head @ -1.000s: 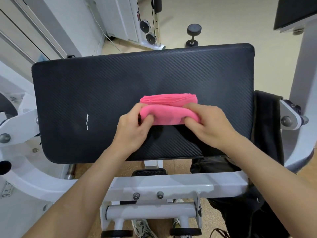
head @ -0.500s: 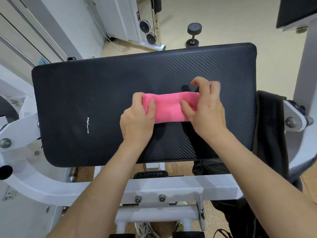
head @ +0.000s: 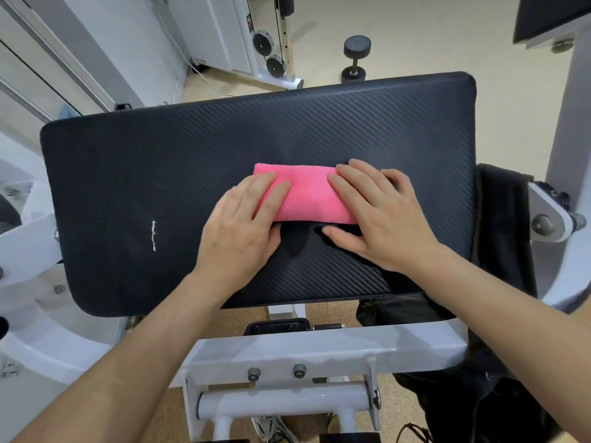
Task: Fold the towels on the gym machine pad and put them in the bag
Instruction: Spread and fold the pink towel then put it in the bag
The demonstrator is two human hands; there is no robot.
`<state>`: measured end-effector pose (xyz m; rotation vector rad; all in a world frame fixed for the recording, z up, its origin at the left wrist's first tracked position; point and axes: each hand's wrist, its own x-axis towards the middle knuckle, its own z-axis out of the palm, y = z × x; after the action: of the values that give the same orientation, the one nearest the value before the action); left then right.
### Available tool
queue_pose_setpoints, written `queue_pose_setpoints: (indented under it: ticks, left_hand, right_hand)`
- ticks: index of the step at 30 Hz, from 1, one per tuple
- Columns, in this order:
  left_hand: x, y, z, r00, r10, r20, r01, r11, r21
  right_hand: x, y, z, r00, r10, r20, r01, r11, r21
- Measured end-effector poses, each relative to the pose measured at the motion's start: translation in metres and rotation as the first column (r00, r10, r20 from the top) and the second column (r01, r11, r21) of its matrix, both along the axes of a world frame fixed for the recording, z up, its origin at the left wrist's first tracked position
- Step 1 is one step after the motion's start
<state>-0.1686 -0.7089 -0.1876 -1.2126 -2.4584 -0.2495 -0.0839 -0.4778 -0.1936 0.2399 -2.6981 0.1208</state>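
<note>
Pink towel (head: pixel 303 193) on pad (head: pixel 160 174), flat hands pressing both ends

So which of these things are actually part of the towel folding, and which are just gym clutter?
Part of the job:
- pink towel
- black machine pad
- left hand, right hand, both flat on the towel
- black bag, hanging to the right

Just lying about:
- dumbbell
- cable pulleys

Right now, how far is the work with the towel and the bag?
Done: the pink towel lies folded into a small rectangle on the black pad. In hand: the left hand and right hand press flat on its two ends. Left: it must go into the dark bag hanging at the pad's right.
</note>
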Motion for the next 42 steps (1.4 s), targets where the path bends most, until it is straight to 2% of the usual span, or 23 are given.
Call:
queue_pose_setpoints:
  ticks: [4, 8, 10, 12, 14, 16, 17, 19, 21, 22, 25, 29, 31, 35, 39, 42]
  left_hand:
    - [-0.011, 0.018, 0.006, 0.993, 0.051, 0.11, -0.067, 0.987, 0.147]
    - [-0.019, 0.031, 0.018, 0.958, 0.105, 0.266, -0.177, 0.948, 0.263]
    - [-0.018, 0.033, 0.027, 0.916, 0.122, 0.381, -0.239, 0.931, 0.277]
    - [-0.015, 0.032, 0.04, 0.804, 0.167, 0.571, -0.359, 0.902, 0.241]
    - [-0.004, 0.029, 0.052, 0.625, 0.171, 0.761, -0.46, 0.869, 0.182]
    - [0.013, 0.02, 0.054, 0.434, 0.102, 0.895, -0.524, 0.837, 0.158]
    - [0.025, 0.016, 0.053, 0.343, 0.044, 0.938, -0.556, 0.814, 0.165]
    - [0.05, 0.008, 0.047, 0.187, -0.104, 0.977, -0.636, 0.745, 0.201]
    - [0.076, 0.005, 0.043, 0.058, -0.253, 0.966, -0.728, 0.651, 0.215]
    - [0.089, 0.004, 0.042, 0.017, -0.309, 0.951, -0.766, 0.607, 0.211]
    - [0.121, 0.0, 0.043, -0.018, -0.407, 0.913, -0.846, 0.492, 0.203]
    - [0.158, -0.013, 0.044, 0.004, -0.431, 0.902, -0.913, 0.367, 0.18]
    - [0.177, -0.023, 0.04, 0.015, -0.374, 0.927, -0.909, 0.382, 0.169]
    - [0.223, -0.046, 0.034, -0.02, -0.367, 0.93, -0.888, 0.435, 0.153]
    - [0.272, -0.075, 0.025, -0.089, -0.446, 0.891, -0.872, 0.468, 0.147]
    - [0.306, -0.095, 0.024, -0.054, -0.524, 0.85, -0.886, 0.417, 0.201]
  right_hand:
    - [-0.004, 0.007, -0.004, 0.999, -0.031, 0.018, 0.031, 0.999, -0.013]
    - [-0.013, -0.003, 0.002, 0.993, -0.111, 0.028, 0.115, 0.969, -0.221]
    - [-0.015, -0.006, 0.012, 0.987, -0.131, 0.093, 0.157, 0.908, -0.389]
    - [-0.016, -0.007, 0.03, 0.972, -0.123, 0.202, 0.224, 0.75, -0.622]
    - [-0.017, -0.002, 0.046, 0.942, -0.034, 0.334, 0.298, 0.544, -0.785]
    - [-0.015, -0.004, 0.056, 0.924, 0.114, 0.365, 0.324, 0.277, -0.905]
    - [-0.013, -0.008, 0.058, 0.921, 0.172, 0.351, 0.336, 0.11, -0.935]
    - [-0.006, -0.022, 0.055, 0.904, 0.26, 0.338, 0.391, -0.187, -0.901]
    - [0.003, -0.041, 0.05, 0.875, 0.326, 0.359, 0.468, -0.377, -0.799]
    - [0.009, -0.049, 0.048, 0.859, 0.349, 0.375, 0.5, -0.416, -0.76]
    - [0.029, -0.075, 0.044, 0.817, 0.392, 0.424, 0.567, -0.406, -0.717]
    - [0.062, -0.104, 0.045, 0.767, 0.439, 0.468, 0.613, -0.285, -0.737]
    - [0.08, -0.115, 0.044, 0.774, 0.414, 0.479, 0.596, -0.22, -0.772]
    - [0.124, -0.139, 0.04, 0.795, 0.352, 0.494, 0.528, -0.002, -0.849]
    - [0.177, -0.168, 0.037, 0.812, 0.336, 0.477, 0.485, 0.065, -0.872]
    - [0.218, -0.182, 0.042, 0.718, 0.423, 0.552, 0.547, 0.147, -0.824]
